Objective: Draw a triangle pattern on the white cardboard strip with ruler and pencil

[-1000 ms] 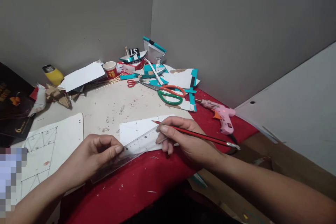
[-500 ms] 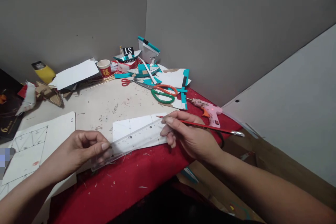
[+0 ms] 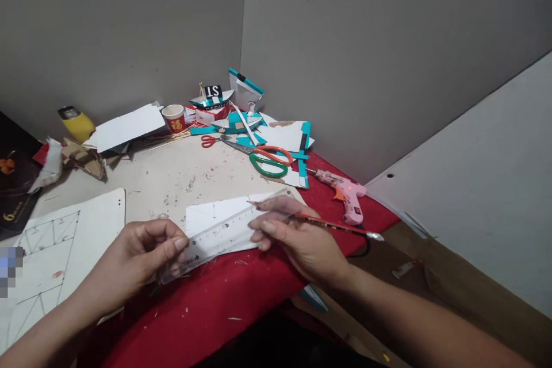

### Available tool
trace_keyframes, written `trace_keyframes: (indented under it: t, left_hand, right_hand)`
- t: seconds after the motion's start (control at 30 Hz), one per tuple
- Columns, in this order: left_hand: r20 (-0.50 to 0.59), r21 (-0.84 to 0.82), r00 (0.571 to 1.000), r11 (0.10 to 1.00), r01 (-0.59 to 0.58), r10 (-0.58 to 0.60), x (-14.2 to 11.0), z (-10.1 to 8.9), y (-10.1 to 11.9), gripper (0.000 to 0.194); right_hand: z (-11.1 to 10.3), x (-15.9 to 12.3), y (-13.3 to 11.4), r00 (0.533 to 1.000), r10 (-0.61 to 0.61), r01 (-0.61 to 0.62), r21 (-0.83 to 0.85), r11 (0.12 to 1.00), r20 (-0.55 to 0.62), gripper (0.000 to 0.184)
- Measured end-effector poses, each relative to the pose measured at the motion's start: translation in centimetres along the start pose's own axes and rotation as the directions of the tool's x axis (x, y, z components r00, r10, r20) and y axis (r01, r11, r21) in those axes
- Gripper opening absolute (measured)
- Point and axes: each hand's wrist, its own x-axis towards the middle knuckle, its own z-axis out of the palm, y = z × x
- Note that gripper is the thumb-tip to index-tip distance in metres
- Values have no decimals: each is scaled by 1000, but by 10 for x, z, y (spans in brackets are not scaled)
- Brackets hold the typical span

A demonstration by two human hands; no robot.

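Note:
My left hand pinches the near-left end of a clear plastic ruler between thumb and fingers. The ruler slants up to the right over a white rectangular card with thin pencil lines. My right hand holds a red pencil, its sharp tip toward the card's far edge and its silver end out to the right. The right fingers also lie against the ruler and cover part of it. Whether the ruler touches the card, I cannot tell.
Large scissors with green and orange handles and small red scissors lie beyond the card. A pink glue gun is at right. Farther back stand a paper cup and model boats. A drawn sheet lies left.
My right hand has slid a little left along the ruler, with the pencil in it. The ruler's far end now shows beyond that hand. The view has tilted slightly.

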Motion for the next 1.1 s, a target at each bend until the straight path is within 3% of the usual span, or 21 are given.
trace_keyframes:
  t: [0.17,0.37,0.5,0.6,0.73,0.77,0.83,0.93,1.1]
  left_hand:
    - [40,-96,999,995,-16,20,5,9,-4,34]
    - [116,-127,993,992,25,-10,8,11,-12,35]
    - [135,-92,991,996,17,-4,8,6,-16,32]
    - [93,-99,996,995,2,7,11,-2,-20,33]
    - [-124,-70,992,997,-22,14,12,-19,-17,34]
    - [-190,-52,981,998,-38,27,12,-22,-14,32]
    - [-284,-7,956,996,-85,79,11,-25,-4,28]
    - [-314,52,937,989,-142,151,12,-19,16,22]
    - [-62,-84,986,983,-161,156,23,4,42,29]
  right_hand:
    - [-2,0,8,997,49,-48,-15,999,63,24]
    - [-8,0,7,997,77,-77,-15,997,15,21]
    - [-10,5,-7,998,51,-52,-50,997,-28,21]
    - [-11,11,-31,990,-104,92,-116,989,-100,17]
    - [-11,20,-65,885,-406,357,-226,906,-228,12]
    - [-10,21,-71,878,-425,360,-283,889,-219,10]
    - [-5,23,-78,906,-396,314,-392,865,-148,7]
    - [9,30,-80,964,-266,240,-512,824,23,4]
    - [48,48,-80,967,-181,253,-593,764,180,9]
